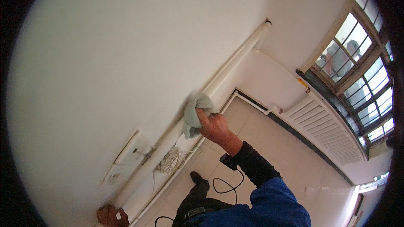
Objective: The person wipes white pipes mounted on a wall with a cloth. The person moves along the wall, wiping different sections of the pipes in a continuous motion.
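My right hand presses a pale grey-green cloth around a thick white pipe that runs slantwise along the white wall. The cloth is bunched, and part of my fingers is hidden in its folds. At the lower left, my left hand is curled over the lower visible stretch of the same pipe. It is dark there, and how firmly it grips does not show. Beside the pipe, between my hands, is a white wall plate or box. Below the pipe hangs a tangled bundle of thin pale cable.
A white radiator stands under a barred window, with a yellow-handled valve on its pipe. Through the glass a person is visible. A black cable loops near my body above the tiled floor. My shoe is near the wall.
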A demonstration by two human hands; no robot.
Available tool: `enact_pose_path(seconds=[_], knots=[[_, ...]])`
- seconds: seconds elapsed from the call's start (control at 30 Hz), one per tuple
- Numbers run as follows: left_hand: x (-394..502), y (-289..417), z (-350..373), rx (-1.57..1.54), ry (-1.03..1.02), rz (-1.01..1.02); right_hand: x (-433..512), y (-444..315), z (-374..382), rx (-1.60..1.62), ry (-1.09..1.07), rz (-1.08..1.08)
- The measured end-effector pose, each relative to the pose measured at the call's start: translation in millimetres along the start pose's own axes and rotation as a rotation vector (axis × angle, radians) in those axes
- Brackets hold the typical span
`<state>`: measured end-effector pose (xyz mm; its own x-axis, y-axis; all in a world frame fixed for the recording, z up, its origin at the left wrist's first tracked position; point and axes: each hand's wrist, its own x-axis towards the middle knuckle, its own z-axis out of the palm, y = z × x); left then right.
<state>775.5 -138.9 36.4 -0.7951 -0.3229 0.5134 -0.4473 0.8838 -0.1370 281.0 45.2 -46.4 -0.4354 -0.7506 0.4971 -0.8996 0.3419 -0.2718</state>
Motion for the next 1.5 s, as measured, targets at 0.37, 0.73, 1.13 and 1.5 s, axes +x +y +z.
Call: enact_pose_path(seconds=[0.37,0.73,1.13,1.5], knots=[[5.5,3.5,-5.1,0.057,-0.005,0.028,29.8,85.9,-22.4,-0.017,-0.021,0.198],[22.6,13.9,-4.5,-0.022,0.132,0.068,37.3,128.2,-43.7,0.029,0.064,0.168],[25.5,29.4,-4.9,0.026,0.053,-0.058,32.1,118.2,-39.4,-0.02,-0.162,0.006],[58.9,82.8,-31.4,0.147,-0.076,-0.248,85.2,218.5,-80.3,-0.162,-0.274,0.308]])
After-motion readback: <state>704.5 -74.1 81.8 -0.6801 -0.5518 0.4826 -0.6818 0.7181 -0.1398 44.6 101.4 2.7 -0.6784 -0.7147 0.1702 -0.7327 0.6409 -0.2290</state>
